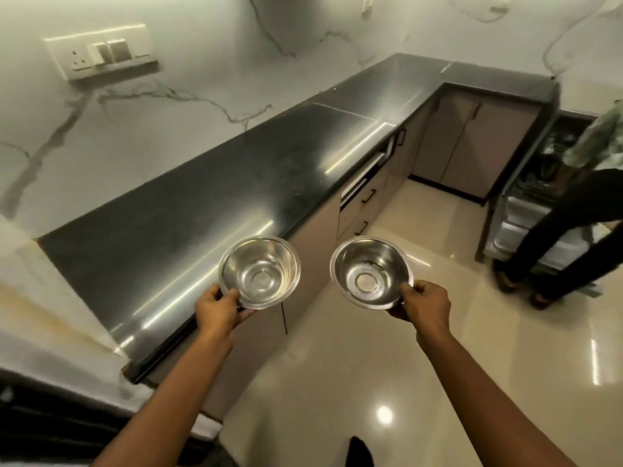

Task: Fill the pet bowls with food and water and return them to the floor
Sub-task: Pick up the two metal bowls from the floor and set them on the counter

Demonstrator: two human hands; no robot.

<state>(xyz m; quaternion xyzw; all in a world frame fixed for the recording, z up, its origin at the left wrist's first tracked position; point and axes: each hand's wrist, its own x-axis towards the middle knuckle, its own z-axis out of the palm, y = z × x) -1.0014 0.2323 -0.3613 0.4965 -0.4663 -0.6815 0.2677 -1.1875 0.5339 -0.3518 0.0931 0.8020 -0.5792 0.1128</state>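
Observation:
Two shiny steel pet bowls are held up in front of me, both with nothing in them. My left hand (219,306) grips the near rim of the left bowl (259,272), which hovers over the front edge of the dark counter (188,210). My right hand (425,303) pinches the near right rim of the right bowl (371,273), which hangs over the cream floor (337,365) beside the cabinets.
The L-shaped black counter runs along a marble wall with a switch plate (101,55). Beige cabinets and drawers (364,197) sit below it. Another person (573,210) stands at the right by an open steel rack (526,210).

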